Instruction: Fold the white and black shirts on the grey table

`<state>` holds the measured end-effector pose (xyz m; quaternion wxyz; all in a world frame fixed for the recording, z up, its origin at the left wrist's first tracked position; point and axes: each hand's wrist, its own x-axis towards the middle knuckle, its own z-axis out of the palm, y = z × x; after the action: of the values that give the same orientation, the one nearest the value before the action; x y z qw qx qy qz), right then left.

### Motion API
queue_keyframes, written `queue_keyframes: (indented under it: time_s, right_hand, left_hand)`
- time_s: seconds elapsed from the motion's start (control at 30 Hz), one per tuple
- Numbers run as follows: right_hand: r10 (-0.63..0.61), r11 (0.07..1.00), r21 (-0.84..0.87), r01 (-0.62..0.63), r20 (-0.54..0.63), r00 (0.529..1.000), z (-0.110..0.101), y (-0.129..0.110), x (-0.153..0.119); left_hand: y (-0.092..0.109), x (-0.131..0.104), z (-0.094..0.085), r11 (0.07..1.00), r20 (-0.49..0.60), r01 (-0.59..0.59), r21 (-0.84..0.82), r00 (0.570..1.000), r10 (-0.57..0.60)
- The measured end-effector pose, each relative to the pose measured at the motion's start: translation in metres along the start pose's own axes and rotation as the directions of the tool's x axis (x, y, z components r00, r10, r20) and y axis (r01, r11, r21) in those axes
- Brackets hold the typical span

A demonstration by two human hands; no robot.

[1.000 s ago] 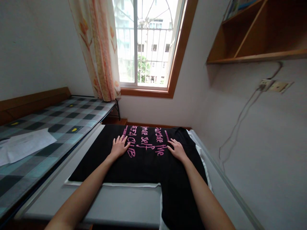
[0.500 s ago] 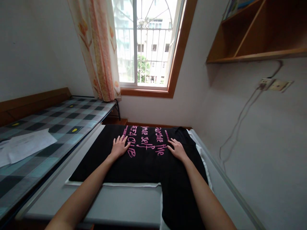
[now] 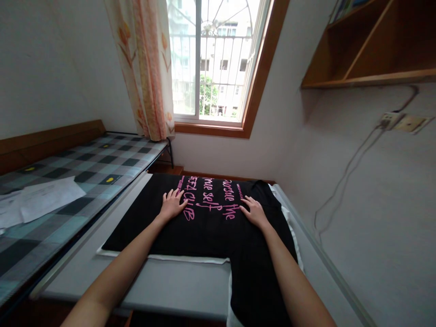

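Note:
A black T-shirt point(image 3: 204, 238) with pink lettering lies spread flat, its collar end to the right and one sleeve hanging toward me. White fabric shows along its edges. My left hand point(image 3: 172, 204) rests flat on the shirt beside the lettering on the left, fingers spread. On the other side of the print, my right hand point(image 3: 254, 211) lies on the cloth with its fingers stretched out. Neither hand grips the fabric. Under the shirt is a light grey table point(image 3: 177, 284). The shirt's far edge lies close to the table's back edge.
A bed with a checked mattress point(image 3: 126, 154) stands on the left, with white papers point(image 3: 51, 200) on it. Behind are a curtain point(image 3: 153, 86) and a barred window point(image 3: 218, 68). A wooden shelf point(image 3: 371, 79) and a socket with cables point(image 3: 391, 120) are on the right wall.
The view has shifted slightly, so the scene sits a little to the right. Both hands remain on the shirt in nearly the same places.

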<state>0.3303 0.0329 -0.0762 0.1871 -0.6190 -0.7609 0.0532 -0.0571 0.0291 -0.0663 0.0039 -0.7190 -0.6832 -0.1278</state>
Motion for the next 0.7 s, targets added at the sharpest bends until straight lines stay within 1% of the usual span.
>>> queue_keyframes:
  time_s: [0.2,0.43,0.57,0.7]
  right_hand:
    - [-0.003,1.0,0.001,0.003,-0.015,1.0,0.0016,0.0019,0.0019]
    - [0.021,1.0,0.004,-0.021,-0.024,0.999,0.003,0.0015,0.0042]
    - [0.033,0.999,0.001,-0.033,-0.049,0.998,0.0024,-0.0024,0.0042]
    - [0.037,0.999,0.003,-0.037,-0.06,0.998,0.001,-0.0057,0.0035]
  left_hand:
    - [-0.0016,0.0014,-0.0016,0.999,-0.032,0.003,-0.035,0.999,-0.004]
    - [0.0004,-0.0003,-0.0058,0.995,-0.039,0.013,-0.096,0.999,-0.017]
    - [-0.0005,-0.0034,-0.0067,0.994,-0.074,-0.005,-0.111,0.997,-0.004]
    - [-0.0065,-0.0033,-0.006,0.986,-0.118,-0.024,-0.162,0.993,0.004]
